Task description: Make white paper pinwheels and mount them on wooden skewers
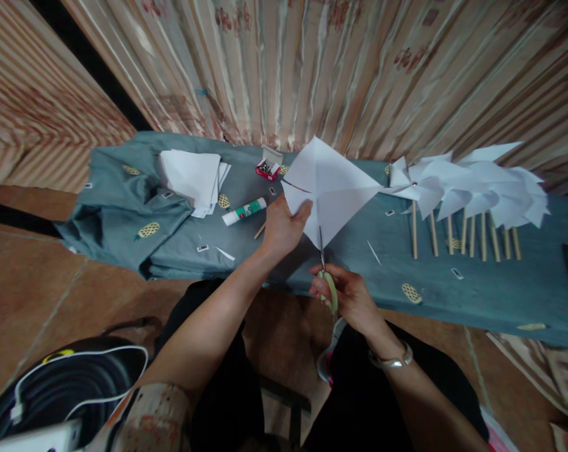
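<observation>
A square sheet of white paper (337, 182) is held corner-up above the cloth, with crossing creases and a slit running in from its left corner. My left hand (286, 229) grips it at the lower left, thumb on top. Green-handled scissors (329, 285) are in my right hand (347, 292), fingers wrapped round the handles. Their blades meet the paper at its bottom corner, along the crease. A glue stick (245, 211) lies just left of my left hand, and the end of a small wooden stick (260, 230) shows beside the wrist.
Several paper pinwheels (476, 185) on wooden sticks lie overlapping at the right. Stacked white paper (192, 176) lies at the left, near a small red box (268, 164) of metal pieces. Paper scraps (225, 253) dot the green cloth (359, 276). A curtain (284, 69) hangs behind.
</observation>
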The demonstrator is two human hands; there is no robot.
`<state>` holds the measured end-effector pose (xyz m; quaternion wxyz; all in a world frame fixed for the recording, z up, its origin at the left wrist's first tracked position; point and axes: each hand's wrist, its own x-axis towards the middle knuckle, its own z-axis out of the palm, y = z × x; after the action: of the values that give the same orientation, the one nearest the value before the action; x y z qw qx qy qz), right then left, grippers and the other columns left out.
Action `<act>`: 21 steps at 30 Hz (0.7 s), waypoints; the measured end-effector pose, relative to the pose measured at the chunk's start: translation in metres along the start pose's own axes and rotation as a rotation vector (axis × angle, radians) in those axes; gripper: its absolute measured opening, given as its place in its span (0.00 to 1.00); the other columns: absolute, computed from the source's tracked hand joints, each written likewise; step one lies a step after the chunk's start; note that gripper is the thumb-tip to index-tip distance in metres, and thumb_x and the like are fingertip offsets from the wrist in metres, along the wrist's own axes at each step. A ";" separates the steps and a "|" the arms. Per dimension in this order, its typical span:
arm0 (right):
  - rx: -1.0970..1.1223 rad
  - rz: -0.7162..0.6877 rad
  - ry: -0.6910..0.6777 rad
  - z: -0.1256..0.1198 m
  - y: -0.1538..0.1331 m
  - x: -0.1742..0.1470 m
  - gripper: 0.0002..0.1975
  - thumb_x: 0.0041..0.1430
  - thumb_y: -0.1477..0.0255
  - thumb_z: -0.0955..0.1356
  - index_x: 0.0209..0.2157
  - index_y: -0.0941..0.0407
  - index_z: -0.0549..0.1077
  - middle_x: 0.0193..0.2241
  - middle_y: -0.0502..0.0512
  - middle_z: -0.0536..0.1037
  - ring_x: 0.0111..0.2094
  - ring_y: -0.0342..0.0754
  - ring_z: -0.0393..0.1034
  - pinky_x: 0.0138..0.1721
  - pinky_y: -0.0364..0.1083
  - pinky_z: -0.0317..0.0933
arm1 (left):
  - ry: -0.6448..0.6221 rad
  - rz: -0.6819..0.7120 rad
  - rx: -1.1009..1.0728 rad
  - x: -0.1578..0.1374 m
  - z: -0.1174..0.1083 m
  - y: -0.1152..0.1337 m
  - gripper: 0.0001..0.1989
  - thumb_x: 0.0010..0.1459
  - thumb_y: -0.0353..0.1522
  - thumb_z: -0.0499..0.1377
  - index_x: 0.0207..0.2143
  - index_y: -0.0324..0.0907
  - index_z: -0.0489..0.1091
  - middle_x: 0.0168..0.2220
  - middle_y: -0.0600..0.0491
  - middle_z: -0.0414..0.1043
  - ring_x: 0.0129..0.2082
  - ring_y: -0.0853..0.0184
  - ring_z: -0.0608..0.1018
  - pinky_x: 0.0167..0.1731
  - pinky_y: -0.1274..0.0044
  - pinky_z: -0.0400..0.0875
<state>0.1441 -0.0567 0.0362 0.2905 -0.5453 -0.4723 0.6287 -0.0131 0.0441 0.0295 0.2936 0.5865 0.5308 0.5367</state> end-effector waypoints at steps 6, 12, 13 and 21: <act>-0.001 -0.015 0.009 0.000 0.002 0.001 0.26 0.43 0.50 0.75 0.36 0.56 0.74 0.21 0.49 0.76 0.22 0.43 0.69 0.23 0.42 0.60 | -0.001 -0.022 0.017 0.001 0.000 -0.001 0.03 0.58 0.30 0.59 0.30 0.41 0.69 0.32 0.51 0.77 0.34 0.62 0.78 0.39 0.71 0.73; -0.006 -0.032 0.020 0.000 0.004 0.002 0.26 0.43 0.50 0.75 0.35 0.56 0.74 0.20 0.49 0.76 0.23 0.44 0.71 0.25 0.42 0.64 | 0.000 -0.011 0.012 0.002 0.000 0.000 0.04 0.58 0.29 0.59 0.29 0.42 0.69 0.31 0.51 0.77 0.33 0.63 0.78 0.38 0.71 0.73; -0.012 -0.034 0.019 0.001 0.004 0.002 0.26 0.43 0.50 0.75 0.35 0.56 0.74 0.20 0.49 0.76 0.23 0.44 0.71 0.25 0.43 0.64 | 0.002 -0.009 0.009 0.002 -0.001 0.000 0.05 0.58 0.29 0.58 0.28 0.42 0.68 0.31 0.51 0.76 0.33 0.62 0.78 0.37 0.71 0.73; -0.023 -0.038 0.026 0.002 0.004 0.002 0.25 0.44 0.50 0.74 0.35 0.55 0.74 0.21 0.50 0.77 0.23 0.45 0.72 0.25 0.43 0.66 | 0.004 -0.011 0.016 0.002 -0.001 0.000 0.06 0.58 0.29 0.59 0.28 0.42 0.67 0.30 0.52 0.75 0.32 0.63 0.77 0.37 0.71 0.72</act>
<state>0.1422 -0.0569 0.0318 0.3021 -0.5478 -0.4858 0.6104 -0.0141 0.0455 0.0298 0.2910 0.5848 0.5388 0.5320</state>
